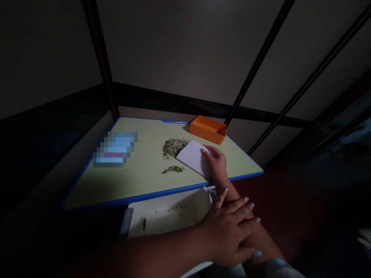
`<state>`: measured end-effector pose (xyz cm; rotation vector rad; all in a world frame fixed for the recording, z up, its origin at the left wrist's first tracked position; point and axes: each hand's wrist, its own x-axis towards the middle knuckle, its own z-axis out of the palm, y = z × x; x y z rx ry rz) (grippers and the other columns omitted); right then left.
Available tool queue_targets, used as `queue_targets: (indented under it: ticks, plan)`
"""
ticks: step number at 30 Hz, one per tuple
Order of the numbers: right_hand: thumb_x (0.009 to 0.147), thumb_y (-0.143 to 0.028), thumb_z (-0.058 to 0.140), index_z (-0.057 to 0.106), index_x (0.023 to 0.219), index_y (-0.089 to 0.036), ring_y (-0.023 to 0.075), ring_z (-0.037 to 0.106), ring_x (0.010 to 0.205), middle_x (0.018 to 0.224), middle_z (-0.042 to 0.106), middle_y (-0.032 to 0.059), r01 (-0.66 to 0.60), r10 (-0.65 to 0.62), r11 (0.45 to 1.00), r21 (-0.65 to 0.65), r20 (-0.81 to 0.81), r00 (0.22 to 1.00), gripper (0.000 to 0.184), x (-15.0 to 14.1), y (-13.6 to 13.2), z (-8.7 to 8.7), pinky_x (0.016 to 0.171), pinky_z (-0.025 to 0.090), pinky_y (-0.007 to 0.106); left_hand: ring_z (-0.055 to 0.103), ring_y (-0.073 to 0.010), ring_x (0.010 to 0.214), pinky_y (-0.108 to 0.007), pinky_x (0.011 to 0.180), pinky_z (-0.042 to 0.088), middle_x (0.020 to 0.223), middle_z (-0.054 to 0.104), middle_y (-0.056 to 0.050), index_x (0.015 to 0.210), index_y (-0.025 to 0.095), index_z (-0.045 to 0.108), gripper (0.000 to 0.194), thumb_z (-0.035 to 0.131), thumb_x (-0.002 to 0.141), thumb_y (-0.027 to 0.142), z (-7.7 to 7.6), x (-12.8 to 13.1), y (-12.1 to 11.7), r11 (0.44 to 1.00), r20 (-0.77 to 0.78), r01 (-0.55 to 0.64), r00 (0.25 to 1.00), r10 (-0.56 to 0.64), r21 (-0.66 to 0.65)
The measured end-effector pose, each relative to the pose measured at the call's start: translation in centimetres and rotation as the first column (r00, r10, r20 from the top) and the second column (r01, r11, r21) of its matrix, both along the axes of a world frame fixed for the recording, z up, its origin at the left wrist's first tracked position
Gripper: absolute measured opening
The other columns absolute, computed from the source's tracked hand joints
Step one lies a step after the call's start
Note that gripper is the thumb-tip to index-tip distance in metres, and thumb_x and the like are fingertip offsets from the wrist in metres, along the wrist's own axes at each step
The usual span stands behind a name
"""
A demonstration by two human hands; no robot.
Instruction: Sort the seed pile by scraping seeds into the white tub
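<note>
My right hand (216, 162) grips a flat white scraper (194, 156) by its right side, thumb on top. The scraper is tilted, its left edge against a mound of small green beans mixed with whitish grains (175, 147). Nearer to me lies a thin streak of green beans (174, 169), apart from the mound. My left hand (232, 227) rests across my right forearm, its fingers spread, holding nothing. The scraper hides part of the mound's right side.
The pale table (139, 181) has a blue edge. An orange open box (207, 133) stands at its back right. A blurred light-blue item (116, 148) lies on the left. Below the front edge, an open white drawer (171, 216) holds scattered beans. Behind is a panelled wall.
</note>
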<state>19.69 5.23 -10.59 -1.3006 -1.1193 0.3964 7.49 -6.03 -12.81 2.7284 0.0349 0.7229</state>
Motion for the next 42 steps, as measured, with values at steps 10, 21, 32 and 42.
queue_targets:
  ticks: [10,21,32,42]
  plan:
    - [0.071,-0.039,0.072,0.075,0.091,-0.019,0.0250,0.067,0.093,0.099,0.076,0.0088,-0.124,0.127,0.991,-0.044,0.074,0.989,0.029,-0.2,0.1,0.1,0.088,0.048,0.038,0.018,-0.0238,0.148,-0.057,0.119,-0.005,0.155,0.032,-0.009,0.144,0.018,0.039,0.058,0.036,0.097,0.053,0.0,0.1,0.1,1.000,0.005,0.005,1.000,-0.005,-0.010]
    - [0.071,-0.039,0.075,0.076,0.091,-0.023,0.0235,0.067,0.097,0.100,0.076,0.0050,-0.271,0.272,0.962,-0.021,0.075,0.959,0.026,-0.8,-0.3,0.5,0.092,0.048,0.037,0.020,-0.0237,0.148,-0.056,0.120,-0.004,0.155,0.033,-0.009,0.144,0.017,0.040,0.058,0.037,0.097,0.053,0.0,0.1,0.0,1.000,0.012,-0.006,1.000,0.006,0.010]
    - [0.073,-0.038,0.074,0.076,0.094,-0.024,0.0219,0.067,0.098,0.102,0.076,0.0040,-0.334,0.334,0.942,-0.011,0.074,0.940,0.024,-0.9,-0.5,0.6,0.091,0.049,0.036,0.017,-0.0229,0.149,-0.056,0.119,-0.006,0.155,0.033,-0.010,0.144,0.017,0.039,0.058,0.035,0.098,0.053,-0.2,0.1,0.0,1.000,0.014,-0.008,1.000,0.008,0.017]
    - [0.071,-0.039,0.076,0.077,0.091,-0.025,0.0225,0.067,0.095,0.100,0.076,0.0039,-0.309,0.309,0.951,-0.006,0.052,0.950,0.024,-1.0,-0.7,1.0,0.089,0.050,0.037,0.020,-0.0252,0.148,-0.057,0.120,-0.002,0.154,0.035,-0.009,0.143,0.017,0.041,0.059,0.035,0.097,0.054,-0.3,0.3,0.0,0.999,0.016,-0.019,1.000,0.019,0.051]
